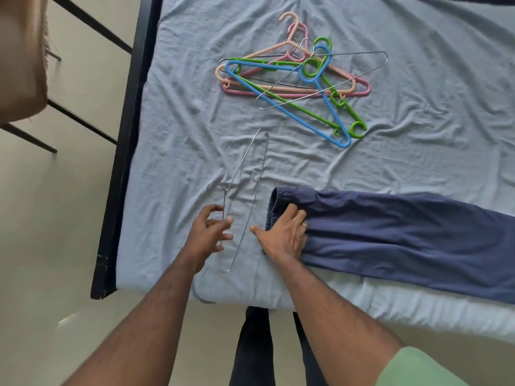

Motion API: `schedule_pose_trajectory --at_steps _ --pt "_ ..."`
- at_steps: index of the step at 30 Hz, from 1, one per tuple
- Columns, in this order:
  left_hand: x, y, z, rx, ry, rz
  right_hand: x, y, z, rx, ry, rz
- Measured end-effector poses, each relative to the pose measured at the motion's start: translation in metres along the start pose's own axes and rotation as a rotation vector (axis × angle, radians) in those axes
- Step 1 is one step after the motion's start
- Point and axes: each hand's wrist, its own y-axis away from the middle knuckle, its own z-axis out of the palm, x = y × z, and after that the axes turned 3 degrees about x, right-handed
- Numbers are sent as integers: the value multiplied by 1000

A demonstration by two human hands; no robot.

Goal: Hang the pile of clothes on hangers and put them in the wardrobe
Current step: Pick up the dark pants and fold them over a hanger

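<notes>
Your left hand (210, 228) hovers at the near end of a wire hanger (242, 201), its fingers loosely curled around the thin rod on the hanger's left side; whether they actually pinch the wire, you cannot tell from this view. Your right hand (284, 232) lies spread and flat, its fingers resting on the waistband end of the dark blue trousers (404, 235) and its thumb pointing toward the hanger. Those trousers stretch out to the right along the near edge of the bed, on the pale blue sheet (181, 121). Just beside them, the wire hanger lies flat, its long shape running away from you and its hook turned left. Farther up the sheet, well apart from both hands, sits a tangled pile of hangers (295, 76): blue, green, pink and peach plastic ones mixed with wire ones. Along the left side runs the black bed frame (131, 135).
</notes>
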Motion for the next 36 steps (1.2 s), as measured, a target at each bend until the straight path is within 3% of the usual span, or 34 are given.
schedule_pose_trajectory --at_steps 7,15,24,30,36 --pt "21 -17 1 -57 2 -42 -7 -10 15 71 84 19" --pt "43 -13 10 -83 -6 42 -6 -15 6 29 55 -21" --pt "65 -36 18 122 -9 175 -1 -20 -10 50 -72 36" --pt "54 -46 23 148 -220 224 16 -35 -29 91 -280 81" --pt "51 -41 28 109 -89 182 -1 -57 -49 244 -519 26"
